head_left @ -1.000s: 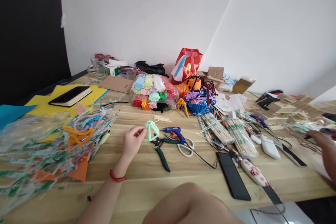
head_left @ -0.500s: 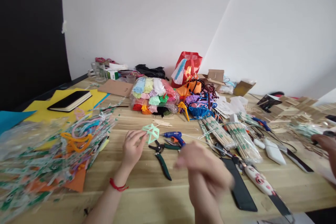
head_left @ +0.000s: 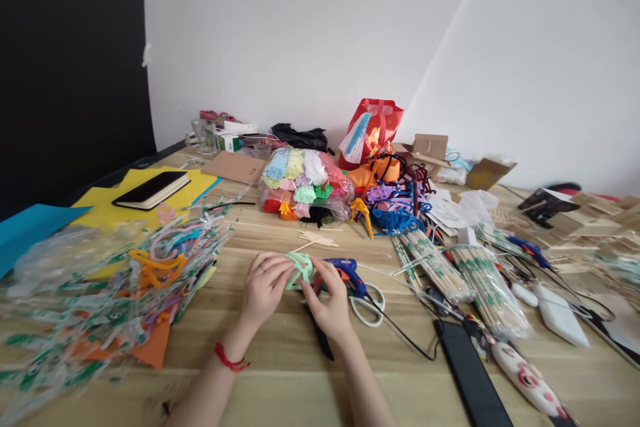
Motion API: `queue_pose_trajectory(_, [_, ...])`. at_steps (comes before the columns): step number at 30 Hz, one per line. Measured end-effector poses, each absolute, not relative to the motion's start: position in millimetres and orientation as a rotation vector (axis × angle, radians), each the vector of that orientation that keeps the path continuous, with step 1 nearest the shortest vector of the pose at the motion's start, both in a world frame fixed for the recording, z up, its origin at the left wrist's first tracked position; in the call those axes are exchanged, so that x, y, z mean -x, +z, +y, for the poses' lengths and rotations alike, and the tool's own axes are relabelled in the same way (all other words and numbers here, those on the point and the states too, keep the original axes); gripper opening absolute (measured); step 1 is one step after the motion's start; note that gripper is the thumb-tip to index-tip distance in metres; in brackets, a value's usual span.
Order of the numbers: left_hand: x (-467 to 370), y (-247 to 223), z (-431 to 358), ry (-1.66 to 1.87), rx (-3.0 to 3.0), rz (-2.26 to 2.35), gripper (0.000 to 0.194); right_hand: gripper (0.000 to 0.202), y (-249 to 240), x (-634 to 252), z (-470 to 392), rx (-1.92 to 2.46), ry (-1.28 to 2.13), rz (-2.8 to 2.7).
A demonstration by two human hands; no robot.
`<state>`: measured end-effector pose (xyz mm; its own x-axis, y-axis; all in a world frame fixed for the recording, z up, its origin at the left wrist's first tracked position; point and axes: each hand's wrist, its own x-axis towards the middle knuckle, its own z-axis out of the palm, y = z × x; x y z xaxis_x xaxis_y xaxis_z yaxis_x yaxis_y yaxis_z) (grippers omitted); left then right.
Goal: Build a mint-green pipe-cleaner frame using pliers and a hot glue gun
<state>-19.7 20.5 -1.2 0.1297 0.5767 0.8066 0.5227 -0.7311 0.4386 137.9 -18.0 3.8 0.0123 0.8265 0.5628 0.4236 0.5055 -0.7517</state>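
A small mint-green openwork frame point(head_left: 299, 271), made of thin strips, is held up between my two hands above the table. My left hand point(head_left: 267, 283), with a red string on the wrist, pinches its left side. On its right side the fingers of my right hand point(head_left: 327, 297) are closed. Beneath my right hand lie dark-handled pliers point(head_left: 320, 337), mostly covered. A blue glue gun point(head_left: 350, 273) rests just beyond that hand, its black cord trailing right. White-handled scissors point(head_left: 369, 309) lie beside the glue gun, their blades hidden.
Bagged pipe cleaners point(head_left: 305, 183) and a red bag point(head_left: 375, 130) stand at the back. Torn wrappers point(head_left: 110, 307) cover the left. Bundled wooden sticks point(head_left: 487, 290), a black phone point(head_left: 470, 373) and a second glue gun point(head_left: 530, 250) lie right. A black notebook point(head_left: 153, 190) sits on yellow paper.
My right hand has come in from the right, where it was blurred, and now grips the green frame. My left hand has moved slightly right with it. The view has turned left.
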Motion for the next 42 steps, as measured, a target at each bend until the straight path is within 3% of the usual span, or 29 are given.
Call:
queue_pose_trajectory(6, [11,-3,15,1.691,-2.296,1.083,0.011,0.034,-5,-136,-22,1.19,0.339,-1.493])
queue_pose_trajectory(15, [4,-2,6,1.777,-2.375,1.128,0.018,0.006,-12,-137,-23,1.235,0.179,-1.408])
queue_pose_trajectory(27, [2,4,3,1.681,-2.349,1.278,0.011,0.024,-11,-134,-28,1.132,0.324,-1.511])
queue_pose_trajectory(35, [0,5,2,1.704,-2.379,1.236,0.011,0.023,-15,-126,-27,1.275,0.569,-1.298])
queue_pose_trajectory(42, [-1,3,1,1.675,-2.365,1.278,0.009,0.025,-9,-121,-26,1.123,0.772,-1.138])
